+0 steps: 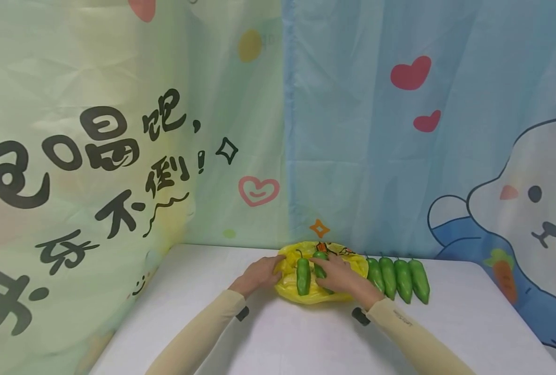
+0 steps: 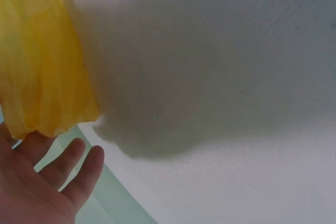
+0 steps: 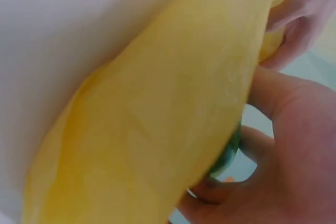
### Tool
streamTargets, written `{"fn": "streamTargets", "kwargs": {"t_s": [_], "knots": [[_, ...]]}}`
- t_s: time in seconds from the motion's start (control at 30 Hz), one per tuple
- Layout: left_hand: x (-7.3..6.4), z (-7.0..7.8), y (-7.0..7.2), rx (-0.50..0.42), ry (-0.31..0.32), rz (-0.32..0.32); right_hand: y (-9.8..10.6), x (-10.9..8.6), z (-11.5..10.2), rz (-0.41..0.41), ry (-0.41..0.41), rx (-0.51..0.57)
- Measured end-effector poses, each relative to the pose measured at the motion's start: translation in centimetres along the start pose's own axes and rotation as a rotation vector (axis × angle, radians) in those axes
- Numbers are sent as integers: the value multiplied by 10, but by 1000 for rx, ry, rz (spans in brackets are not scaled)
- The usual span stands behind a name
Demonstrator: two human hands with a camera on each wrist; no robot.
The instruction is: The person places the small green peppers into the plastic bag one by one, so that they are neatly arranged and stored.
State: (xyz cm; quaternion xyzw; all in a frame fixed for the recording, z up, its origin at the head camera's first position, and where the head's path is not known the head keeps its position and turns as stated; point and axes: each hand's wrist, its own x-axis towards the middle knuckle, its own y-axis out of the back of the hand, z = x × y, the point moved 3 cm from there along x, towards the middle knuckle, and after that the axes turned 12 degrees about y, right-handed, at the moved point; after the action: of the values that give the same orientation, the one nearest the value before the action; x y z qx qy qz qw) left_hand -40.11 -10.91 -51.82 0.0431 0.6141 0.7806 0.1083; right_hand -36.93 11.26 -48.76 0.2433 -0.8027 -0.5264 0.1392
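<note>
Head view alone shows pepper row [image 1: 403, 281]; left hand [image 1: 260, 273] grips bag [image 2: 44, 61], right hand [image 1: 341, 276] pepper [image 1: 321, 254].

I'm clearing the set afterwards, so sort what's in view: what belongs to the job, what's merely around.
Job, apparently: yellow bag; green peppers inside it; row of green peppers beside it.

Just around: printed curtain; white tabletop, seemingly only the work surface.

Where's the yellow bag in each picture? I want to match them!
Head: the yellow bag is low, just right of the middle.
Left wrist: the yellow bag is at upper left.
Right wrist: the yellow bag crosses the middle.
Shared landmark: the left hand, at its edge.
</note>
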Motion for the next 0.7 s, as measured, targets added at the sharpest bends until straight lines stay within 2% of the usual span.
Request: {"fn": "streamTargets", "kwargs": {"t_s": [0.17,0.7], "knots": [[0,0,0,4,-9,7,-5,5,2,10,-43,43],[-1,0,1,10,-17,13,-20,18,5,22,-86,35]]}}
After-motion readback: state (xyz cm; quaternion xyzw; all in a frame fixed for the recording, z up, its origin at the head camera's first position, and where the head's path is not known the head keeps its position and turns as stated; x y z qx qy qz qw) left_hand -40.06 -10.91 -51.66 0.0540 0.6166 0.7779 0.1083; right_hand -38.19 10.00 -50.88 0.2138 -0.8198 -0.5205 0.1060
